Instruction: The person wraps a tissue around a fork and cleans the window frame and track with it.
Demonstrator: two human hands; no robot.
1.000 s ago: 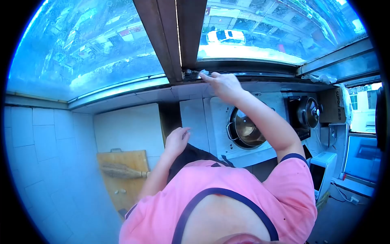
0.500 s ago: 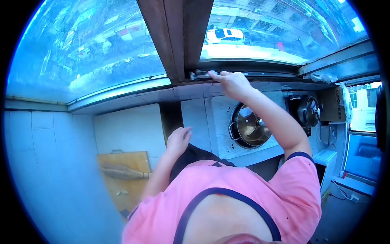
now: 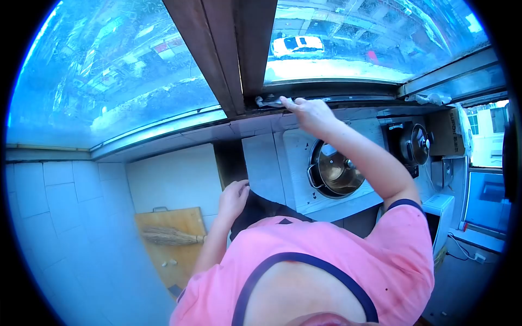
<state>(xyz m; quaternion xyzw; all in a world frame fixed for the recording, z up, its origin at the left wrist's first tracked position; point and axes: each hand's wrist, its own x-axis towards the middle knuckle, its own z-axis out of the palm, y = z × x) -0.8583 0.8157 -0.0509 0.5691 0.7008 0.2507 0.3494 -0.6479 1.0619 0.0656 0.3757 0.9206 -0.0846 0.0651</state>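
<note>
My right hand (image 3: 312, 115) reaches up to the sill, its fingers closed on a crumpled whitish rag (image 3: 267, 101). The rag lies in the dark window track (image 3: 348, 99), close to the foot of the brown window post (image 3: 231, 60). Low on the left, my left hand (image 3: 234, 200) hangs beside my dark trousers (image 3: 263, 209) with its fingers loosely bent. Nothing shows in it. Just above it is the dark gap (image 3: 231, 157) between the white counter parts.
Below my right forearm stands a large lidded pot (image 3: 337, 171) on the counter. Further right are a second pot (image 3: 414, 145) and a cardboard box (image 3: 443, 130). A wooden board (image 3: 185, 217) carries a straw brush (image 3: 168, 236). Another whitish crumpled piece (image 3: 432, 99) lies on the sill.
My left hand has come down slightly toward my body, and its fingers are more bent. My right hand stays at the track with the rag, hardly shifted. The view has tilted a little.
</note>
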